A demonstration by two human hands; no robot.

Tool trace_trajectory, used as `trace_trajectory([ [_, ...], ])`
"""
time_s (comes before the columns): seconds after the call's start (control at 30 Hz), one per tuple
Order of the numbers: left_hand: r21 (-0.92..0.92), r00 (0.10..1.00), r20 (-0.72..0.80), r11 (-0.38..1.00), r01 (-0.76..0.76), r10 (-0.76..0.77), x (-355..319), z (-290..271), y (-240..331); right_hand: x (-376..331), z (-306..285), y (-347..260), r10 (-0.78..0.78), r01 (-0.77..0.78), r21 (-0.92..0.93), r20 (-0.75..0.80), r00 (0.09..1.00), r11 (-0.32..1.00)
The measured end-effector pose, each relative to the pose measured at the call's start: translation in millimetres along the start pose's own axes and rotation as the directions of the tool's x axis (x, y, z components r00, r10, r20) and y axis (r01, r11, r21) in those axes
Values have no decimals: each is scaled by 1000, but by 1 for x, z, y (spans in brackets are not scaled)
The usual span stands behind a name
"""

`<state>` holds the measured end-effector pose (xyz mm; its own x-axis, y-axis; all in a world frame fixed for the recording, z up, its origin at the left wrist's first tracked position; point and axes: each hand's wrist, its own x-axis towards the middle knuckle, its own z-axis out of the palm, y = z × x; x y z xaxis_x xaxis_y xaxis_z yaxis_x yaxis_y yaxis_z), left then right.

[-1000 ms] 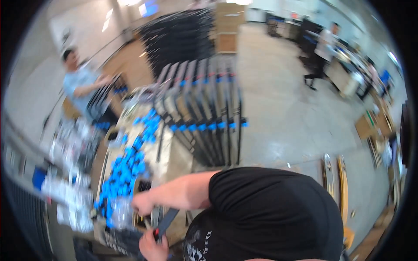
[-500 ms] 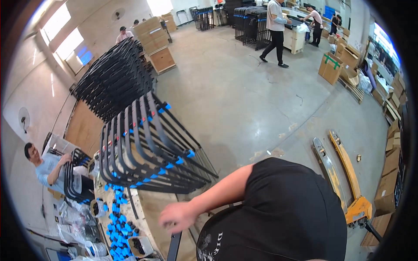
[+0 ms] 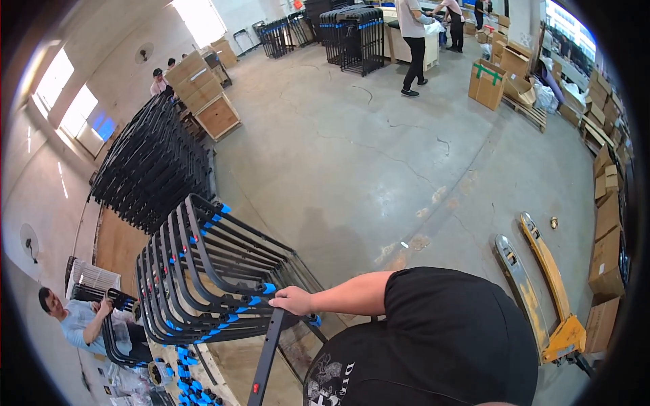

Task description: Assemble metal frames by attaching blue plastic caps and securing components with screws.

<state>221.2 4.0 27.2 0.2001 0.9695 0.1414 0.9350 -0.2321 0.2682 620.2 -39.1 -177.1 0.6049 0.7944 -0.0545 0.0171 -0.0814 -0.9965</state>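
The right hand (image 3: 291, 302) is clamping its fingers on a flat black bar (image 3: 267, 355) at seven o'clock; the left hand's I cannot tell. Round-cornered tubular frames (image 3: 201, 268) are standing at eight.

One right hand (image 3: 291, 300) of the wearer shows, with one flat black bar (image 3: 267, 352) bearing one red button (image 3: 256, 388). Bent black tube frames (image 3: 202, 274) on the nearest row: seven or more, overlapping too closely for an exact count. On one worktop (image 3: 227, 358) lie blue plastic clips (image 3: 193, 392), more than a dozen, and one small tub (image 3: 160, 373). One pallet jack (image 3: 565, 338) has two forks (image 3: 520, 291). Two wall fans (image 3: 144, 53), three bright windows (image 3: 54, 81) along the left wall, one green-taped carton (image 3: 486, 84). Co-workers: at least five, one wearing light blue (image 3: 84, 328).
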Motion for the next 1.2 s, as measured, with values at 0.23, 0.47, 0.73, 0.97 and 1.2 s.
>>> trace_trajectory([
  [0.23,-417,979,188,909,3,83,55,-9,37,9,-56,-59,-88,61,-131,-212,973,990],
  [0.47,-270,964,264,957,106,-32,75,63,35,66,-94,-157,-66,47,-120,-159,985,992],
  [0.73,-707,997,-49,707,11,-65,71,129,161,204,-186,-175,-184,182,-196,3,983,964],
  [0.97,-679,976,7,716,163,-216,86,163,306,378,-233,-166,-136,187,-266,198,971,946],
  [1.2,-590,949,114,749,301,-292,128,215,400,533,-221,-142,-69,168,-246,364,929,955],
])
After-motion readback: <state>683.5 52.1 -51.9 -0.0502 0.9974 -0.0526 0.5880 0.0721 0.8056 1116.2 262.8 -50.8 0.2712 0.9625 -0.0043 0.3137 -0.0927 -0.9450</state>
